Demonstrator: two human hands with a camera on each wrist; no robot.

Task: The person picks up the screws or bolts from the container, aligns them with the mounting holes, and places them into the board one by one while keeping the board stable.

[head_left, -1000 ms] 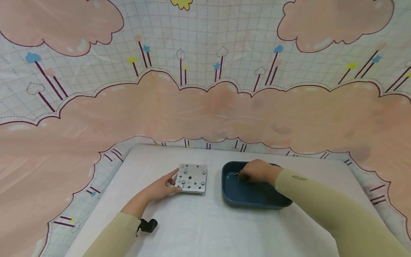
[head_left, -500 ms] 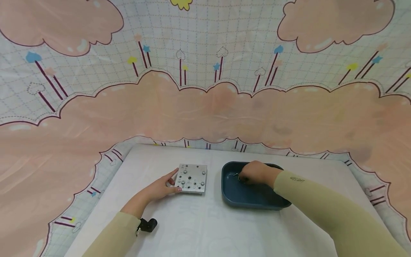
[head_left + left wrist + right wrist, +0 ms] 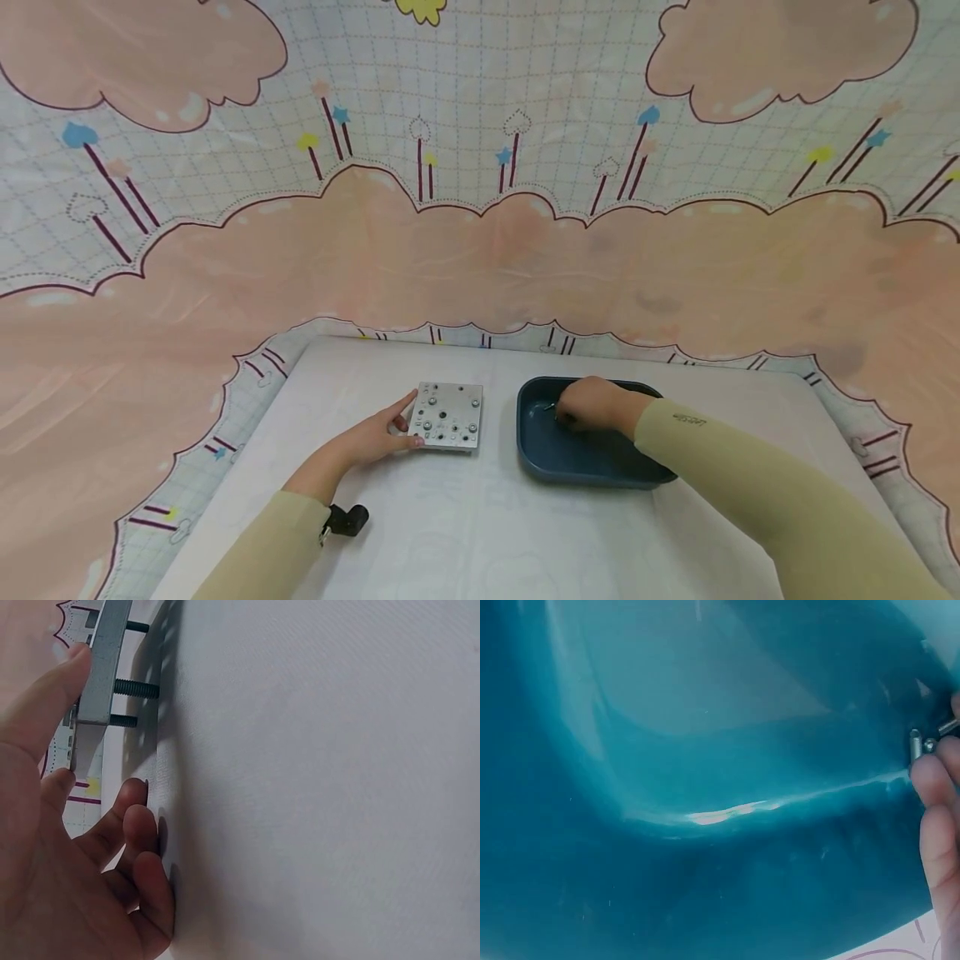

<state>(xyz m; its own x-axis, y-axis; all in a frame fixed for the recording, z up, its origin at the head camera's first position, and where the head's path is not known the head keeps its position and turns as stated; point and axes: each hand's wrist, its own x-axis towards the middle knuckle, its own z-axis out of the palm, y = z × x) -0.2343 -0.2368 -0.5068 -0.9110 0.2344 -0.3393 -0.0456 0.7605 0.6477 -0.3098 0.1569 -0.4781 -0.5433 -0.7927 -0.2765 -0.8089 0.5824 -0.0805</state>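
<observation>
Pinching a drilled metal plate (image 3: 447, 416), likely stiff and weighty, by its edges over a white tabletop (image 3: 480, 533), a left hand (image 3: 367, 442) takes what seems the surest hold; the right hand (image 3: 596, 403), its grip unclear, dips among small, probably slippery metal fasteners (image 3: 916, 744) in a blue tray (image 3: 592, 462).

Right hand (image 3: 939, 817) at metal parts (image 3: 916, 744).

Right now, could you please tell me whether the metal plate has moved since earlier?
No: in the head view, the metal plate shows no visible shift against the far edge of the table.
</observation>
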